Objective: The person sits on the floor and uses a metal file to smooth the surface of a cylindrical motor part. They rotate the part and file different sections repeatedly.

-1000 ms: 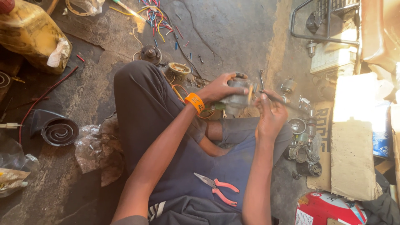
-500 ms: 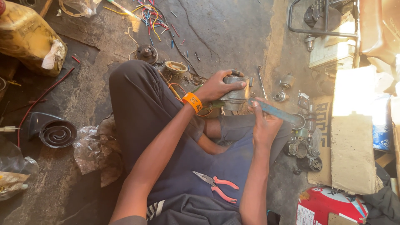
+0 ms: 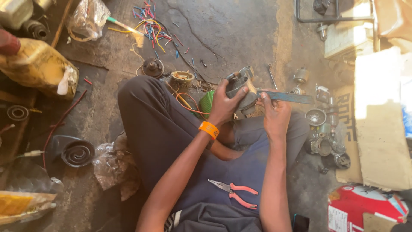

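I sit on a concrete floor with my legs folded. My left hand [image 3: 225,103], with an orange wristband, grips a grey metal motor housing [image 3: 240,88] held above my lap. My right hand [image 3: 274,114] holds a flat blue blade [image 3: 288,97] that lies crosswise, its near end against the housing. Red-handled pliers [image 3: 235,192] rest on my lap. A green part [image 3: 207,103] with orange wires lies just behind my left hand.
Several metal motor parts [image 3: 322,137] lie on the floor to my right, beside cardboard [image 3: 377,129]. Cut coloured wire bits [image 3: 152,23] are scattered ahead. A yellow jerrycan [image 3: 36,66] and a black coil [image 3: 78,152] sit at left. A red box [image 3: 365,208] is at lower right.
My right hand has swung the blue blade in toward the housing, from out at the right to lying against it. My left hand has kept its grip on the housing.
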